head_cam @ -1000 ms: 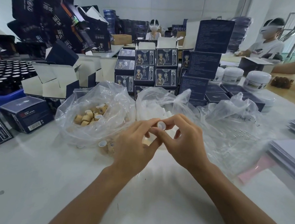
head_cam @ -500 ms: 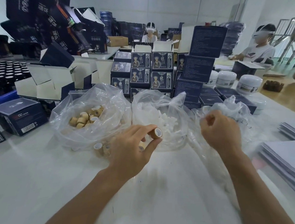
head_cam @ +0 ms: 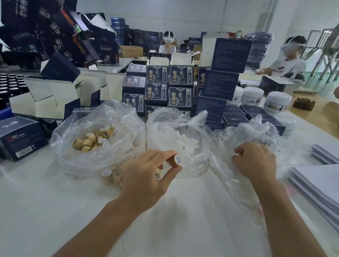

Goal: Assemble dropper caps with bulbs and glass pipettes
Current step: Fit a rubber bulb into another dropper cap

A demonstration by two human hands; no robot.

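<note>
Dropper cap (head_cam: 177, 161), tan-sided with a white inner rim, is being pinched between the forefinger and thumb of the left hand (head_cam: 150, 175); the cap is being held above the white table (head_cam: 44, 210), just in front of the middle bag (head_cam: 176, 128). Its short cylinder axis is being kept near level, the open white end being turned toward the right and slightly toward the camera. Further caps seem to be cupped under the left palm, though this cannot be told surely. The right hand (head_cam: 255, 162) is being pressed onto the crumpled right bag (head_cam: 261, 130), fingers curled into the plastic; whether anything is being gripped cannot be told. Loose caps are being kept in the left bag (head_cam: 98, 133), white bulbs (head_cam: 184, 141) in the middle one.
</note>
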